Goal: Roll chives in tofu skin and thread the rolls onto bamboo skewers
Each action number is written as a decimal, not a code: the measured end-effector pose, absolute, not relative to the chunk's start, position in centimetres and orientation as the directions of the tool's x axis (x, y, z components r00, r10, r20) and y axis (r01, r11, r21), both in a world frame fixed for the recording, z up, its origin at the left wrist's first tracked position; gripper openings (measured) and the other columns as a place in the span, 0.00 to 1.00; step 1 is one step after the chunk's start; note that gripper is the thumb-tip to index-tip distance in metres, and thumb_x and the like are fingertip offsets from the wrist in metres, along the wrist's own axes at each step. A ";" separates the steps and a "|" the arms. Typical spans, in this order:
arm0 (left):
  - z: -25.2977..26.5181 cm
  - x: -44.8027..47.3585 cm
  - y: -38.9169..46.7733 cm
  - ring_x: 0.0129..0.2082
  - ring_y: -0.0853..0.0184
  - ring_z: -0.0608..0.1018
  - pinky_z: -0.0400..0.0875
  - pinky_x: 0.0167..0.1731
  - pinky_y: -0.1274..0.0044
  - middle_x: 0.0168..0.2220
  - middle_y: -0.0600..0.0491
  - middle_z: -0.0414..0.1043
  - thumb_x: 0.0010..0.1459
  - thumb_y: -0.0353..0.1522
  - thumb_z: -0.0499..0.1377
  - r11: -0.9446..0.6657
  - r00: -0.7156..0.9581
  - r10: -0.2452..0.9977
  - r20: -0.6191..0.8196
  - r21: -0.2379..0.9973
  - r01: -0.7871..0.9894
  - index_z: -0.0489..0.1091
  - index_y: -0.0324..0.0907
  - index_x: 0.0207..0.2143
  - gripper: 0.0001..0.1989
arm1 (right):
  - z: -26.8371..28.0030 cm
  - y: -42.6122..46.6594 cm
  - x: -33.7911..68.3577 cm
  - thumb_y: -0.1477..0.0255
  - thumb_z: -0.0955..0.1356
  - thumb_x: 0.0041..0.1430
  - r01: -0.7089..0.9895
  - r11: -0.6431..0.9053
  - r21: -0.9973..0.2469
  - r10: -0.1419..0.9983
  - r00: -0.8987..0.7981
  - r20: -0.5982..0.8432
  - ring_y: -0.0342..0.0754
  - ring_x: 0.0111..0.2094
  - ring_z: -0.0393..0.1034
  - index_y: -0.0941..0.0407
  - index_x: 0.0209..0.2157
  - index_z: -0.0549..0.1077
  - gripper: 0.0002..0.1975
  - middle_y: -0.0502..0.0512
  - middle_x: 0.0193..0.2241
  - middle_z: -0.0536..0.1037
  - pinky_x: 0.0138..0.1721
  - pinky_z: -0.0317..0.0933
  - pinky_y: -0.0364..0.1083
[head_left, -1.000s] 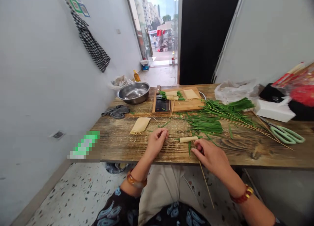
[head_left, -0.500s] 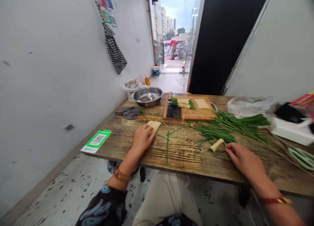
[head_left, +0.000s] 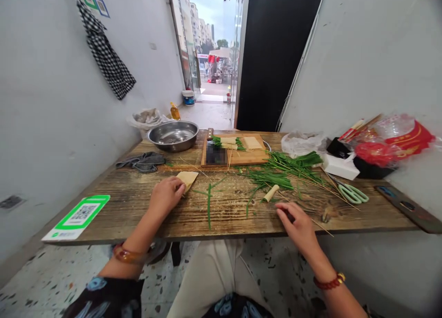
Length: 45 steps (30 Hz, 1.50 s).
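My left hand (head_left: pixel 166 194) is closed on the near left edge of a folded, pale yellow tofu-skin sheet (head_left: pixel 188 179) lying on the wooden table. To its right lies a single green chive blade (head_left: pixel 209 207), with thin strands beside it. My right hand (head_left: pixel 297 223) rests low over the table, fingers curled and tips close together; whatever they may hold is hidden. A thin bamboo skewer (head_left: pixel 322 228) passes beneath that hand. Just beyond its fingertips sits a tofu-skin roll (head_left: pixel 271 193) with green at one end. Behind the roll are loose cut chives (head_left: pixel 271 179).
A cutting board (head_left: pixel 241 159) at the back bears a cleaver (head_left: pixel 216 156), filled rolls (head_left: pixel 229 143) and stacked sheets (head_left: pixel 253 143). A steel basin (head_left: pixel 173 136) and grey cloth (head_left: pixel 141 162) lie left. Green-handled scissors (head_left: pixel 354 193), skewers and a white box (head_left: pixel 341 166) are right.
The view has swung right, so the table's right end now shows. My left hand stays at the tofu-skin sheet. My right hand remains near the roll, slightly closer to the table's front edge.
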<state>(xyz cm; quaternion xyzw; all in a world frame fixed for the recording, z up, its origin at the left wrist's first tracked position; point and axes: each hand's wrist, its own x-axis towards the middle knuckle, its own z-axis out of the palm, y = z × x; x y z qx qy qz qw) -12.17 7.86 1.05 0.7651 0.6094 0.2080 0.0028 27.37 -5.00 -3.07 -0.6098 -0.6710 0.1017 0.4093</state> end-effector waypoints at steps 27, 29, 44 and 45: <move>4.8 -10.7 9.5 0.21 0.74 0.64 0.58 0.23 0.81 0.20 0.58 0.62 0.49 0.39 0.54 -0.237 -0.090 0.953 0.288 0.898 0.371 0.66 0.39 0.24 0.12 | -6.4 -4.1 26.2 0.57 0.62 0.60 0.730 0.274 -0.626 0.924 -0.020 0.381 0.52 0.41 0.74 0.50 0.36 0.77 0.17 0.54 0.39 0.79 0.41 0.67 0.49; 4.9 -9.0 9.1 0.24 0.72 0.66 0.60 0.26 0.80 0.22 0.56 0.65 0.48 0.35 0.56 -0.288 -0.039 0.944 0.326 0.878 0.382 0.68 0.39 0.24 0.08 | -6.1 -4.2 25.9 0.58 0.61 0.61 0.728 0.269 -0.630 0.925 -0.013 0.380 0.52 0.41 0.74 0.51 0.37 0.77 0.16 0.54 0.39 0.79 0.42 0.67 0.49; -2.2 -1.1 4.6 0.27 0.70 0.68 0.60 0.28 0.79 0.24 0.55 0.65 0.46 0.22 0.56 -0.516 0.439 0.849 0.293 0.641 0.569 0.69 0.39 0.21 0.06 | -2.2 -1.6 19.4 0.69 0.62 0.62 0.587 0.404 -0.702 0.909 -0.172 0.379 0.48 0.40 0.71 0.54 0.39 0.75 0.11 0.56 0.37 0.77 0.44 0.63 0.47; -2.2 -1.2 4.6 0.27 0.70 0.68 0.60 0.28 0.79 0.24 0.55 0.65 0.46 0.22 0.56 -0.512 0.432 0.852 0.295 0.645 0.567 0.69 0.38 0.22 0.06 | -2.1 -0.8 18.5 0.70 0.63 0.61 0.579 0.419 -0.700 0.904 -0.189 0.384 0.48 0.39 0.70 0.55 0.39 0.75 0.10 0.55 0.37 0.76 0.43 0.63 0.47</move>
